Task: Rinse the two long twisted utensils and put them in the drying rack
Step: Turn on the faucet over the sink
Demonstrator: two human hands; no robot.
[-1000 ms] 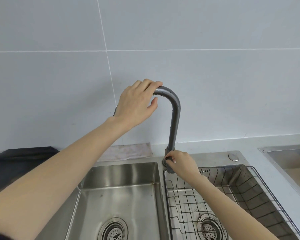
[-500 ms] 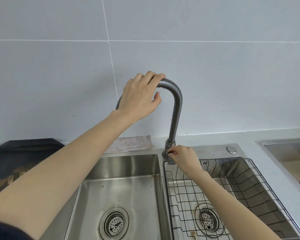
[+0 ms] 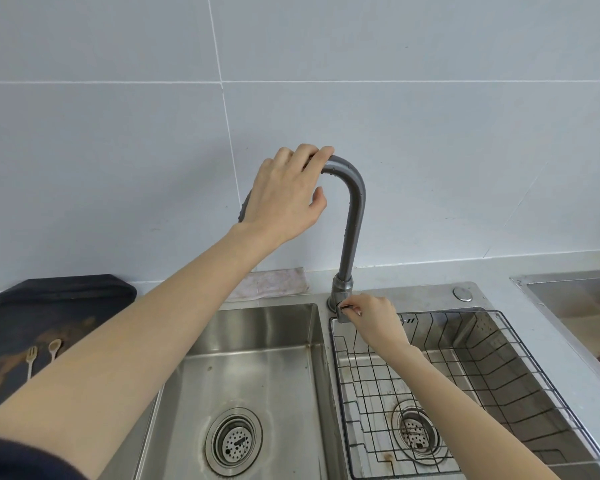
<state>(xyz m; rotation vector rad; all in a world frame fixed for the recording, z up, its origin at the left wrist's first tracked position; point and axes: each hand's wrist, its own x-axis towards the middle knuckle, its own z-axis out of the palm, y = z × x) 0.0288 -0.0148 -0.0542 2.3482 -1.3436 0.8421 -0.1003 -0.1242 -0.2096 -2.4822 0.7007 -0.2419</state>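
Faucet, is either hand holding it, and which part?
Both. The left hand grips the faucet at the top of its curved spout; the right hand pinches the handle at its base.

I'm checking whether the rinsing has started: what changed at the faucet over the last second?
Little changed. The view tilted down, bringing a small fork and spoon on the dark tray into sight. The left hand still grips the faucet spout's bend, and the right hand still pinches the lever at its base. No water shows in the left basin, and nothing lies in the wire rack.
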